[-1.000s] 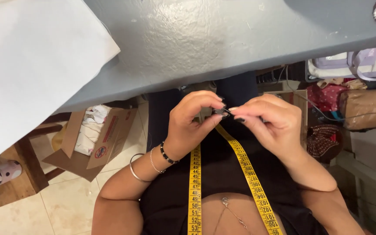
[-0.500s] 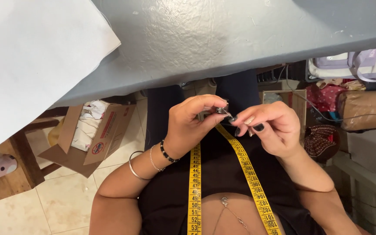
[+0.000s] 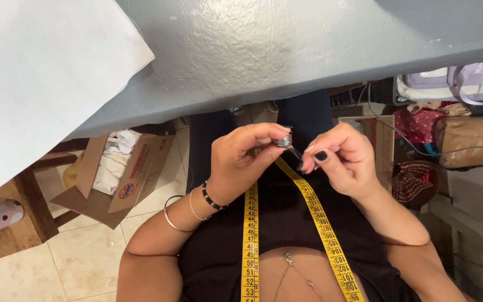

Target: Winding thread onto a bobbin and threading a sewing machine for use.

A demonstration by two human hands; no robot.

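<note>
My left hand (image 3: pixel 241 162) pinches a small silver metal bobbin (image 3: pixel 284 140) between thumb and fingertips, held in front of my chest below the table edge. Bracelets ring that wrist. My right hand (image 3: pixel 345 159), nails painted black, is just right of the bobbin, its thumb and forefinger pinched on a thin dark thread (image 3: pixel 296 153) that runs from the bobbin. A yellow measuring tape (image 3: pixel 250 235) hangs round my neck in two strips down my black top.
A grey table top (image 3: pixel 286 50) fills the upper view, with white cloth (image 3: pixel 34 72) lying on its left part. Below left are an open cardboard box (image 3: pixel 124 173) of scraps and a wooden stool (image 3: pixel 18 218). Bags and bundles (image 3: pixel 465 140) crowd the right.
My hands have dropped slightly and come a little apart; the right hand has drawn the thread out to the right of the bobbin.
</note>
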